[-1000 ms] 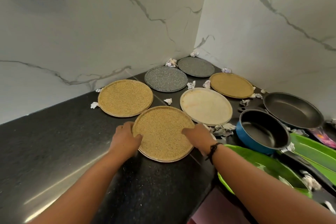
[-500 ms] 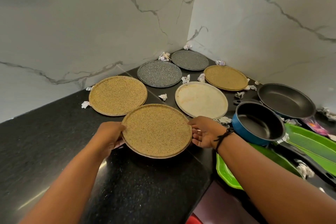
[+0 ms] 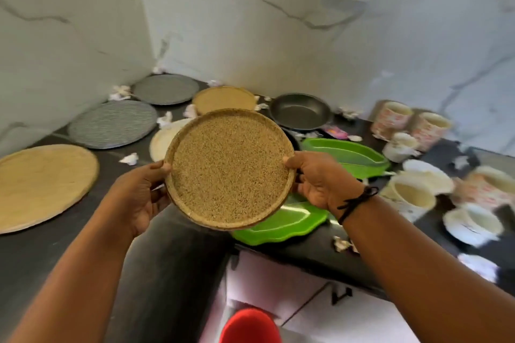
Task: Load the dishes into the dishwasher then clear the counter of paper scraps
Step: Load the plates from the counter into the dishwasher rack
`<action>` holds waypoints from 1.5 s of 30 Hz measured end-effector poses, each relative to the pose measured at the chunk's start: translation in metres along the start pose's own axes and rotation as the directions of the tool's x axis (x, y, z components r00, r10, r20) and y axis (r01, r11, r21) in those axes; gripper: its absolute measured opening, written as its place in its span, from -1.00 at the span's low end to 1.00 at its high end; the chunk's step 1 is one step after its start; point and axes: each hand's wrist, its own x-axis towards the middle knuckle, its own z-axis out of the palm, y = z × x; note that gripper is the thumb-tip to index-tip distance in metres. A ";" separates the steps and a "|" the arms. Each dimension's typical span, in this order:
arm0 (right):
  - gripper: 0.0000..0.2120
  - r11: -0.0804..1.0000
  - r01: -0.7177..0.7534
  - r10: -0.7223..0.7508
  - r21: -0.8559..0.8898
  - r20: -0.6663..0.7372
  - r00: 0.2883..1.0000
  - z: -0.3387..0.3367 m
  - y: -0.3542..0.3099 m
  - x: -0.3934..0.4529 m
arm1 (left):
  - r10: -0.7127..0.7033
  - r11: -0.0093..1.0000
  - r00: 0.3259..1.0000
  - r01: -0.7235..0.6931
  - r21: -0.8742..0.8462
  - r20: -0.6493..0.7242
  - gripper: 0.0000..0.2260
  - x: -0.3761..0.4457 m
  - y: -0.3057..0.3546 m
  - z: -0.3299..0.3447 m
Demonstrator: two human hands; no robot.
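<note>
Speckled tan plate (image 3: 230, 168) is held in the air above the front edge of the black counter (image 3: 36, 253), tilted so its face turns toward the camera. The left hand (image 3: 139, 192) grips its left rim, thumb on the face side and fingers curled behind. The right hand (image 3: 317, 178) grips the right rim the same way, with a dark cord bracelet (image 3: 354, 203) round the wrist.

Just behind and below the plate lie two green leaf-shaped trays (image 3: 345, 152), one partly hidden under it. Behind the plate's left side a cream plate (image 3: 161, 145) shows in part. Toward the counter's back corner sit two grey plates (image 3: 113, 124), another tan plate (image 3: 224, 99) and a dark frying pan (image 3: 301, 114). At the left edge of the counter lies a large tan plate (image 3: 41, 181).

Crumpled paper scraps (image 3: 128, 159) are scattered among the plates, along the wall and near the front edge on the right. On the right part of the counter stand several blurred cups and mugs (image 3: 412, 198).
</note>
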 end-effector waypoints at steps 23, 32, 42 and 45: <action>-0.85 0.934 0.338 -0.086 0.117 -0.843 0.531 -0.575 0.147 -0.415 | -0.431 0.867 0.461 -0.028 0.498 0.776 -0.85 -0.344 -0.295 0.495; -0.85 0.892 0.312 0.233 0.327 -0.924 0.302 -0.659 0.277 -0.521 | -0.639 0.688 0.194 -0.289 0.665 0.745 -0.76 -0.456 -0.438 0.587; -0.89 0.828 0.375 0.465 0.416 -0.884 -0.044 -0.695 0.357 -0.539 | -0.799 0.513 -0.046 -0.573 0.640 0.600 -0.89 -0.516 -0.562 0.657; -0.93 0.839 0.349 0.488 0.418 -0.861 -0.144 -0.708 0.382 -0.532 | -0.792 0.495 -0.078 -0.661 0.564 0.605 -0.86 -0.527 -0.596 0.672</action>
